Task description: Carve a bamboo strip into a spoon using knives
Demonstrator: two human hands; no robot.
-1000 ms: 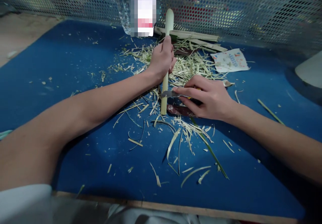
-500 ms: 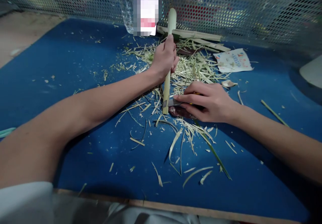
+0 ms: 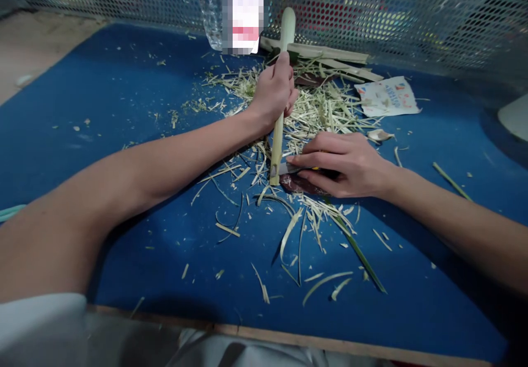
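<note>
My left hand (image 3: 274, 89) is closed around a pale green peeled stick (image 3: 277, 136), which looks like bamboo, thumb lying along it. The stick's rounded far end points up towards the mesh. Its near end is low over the table, with a small notch-like mark close to the tip. In my right hand (image 3: 346, 166) is a utility knife (image 3: 289, 168); its grey blade meets the stick's near end from the right. Only a bit of yellow on its handle shows between the fingers. Under the blade and fingers lies a dark reddish-brown flat piece (image 3: 297, 184), partly hidden.
Pale shavings (image 3: 322, 108) are heaped beyond my hands and scattered over the blue table (image 3: 136, 257). Split strips (image 3: 330, 53) lie by the perforated metal screen (image 3: 391, 20). A clear bottle (image 3: 208, 15) stands behind, a printed packet (image 3: 388, 97) at the right, near a white rounded object (image 3: 515, 115).
The view has shifted slightly, so everything sits a little further right and higher. Both hands keep their hold, and the blade stays at the stick's near end.
</note>
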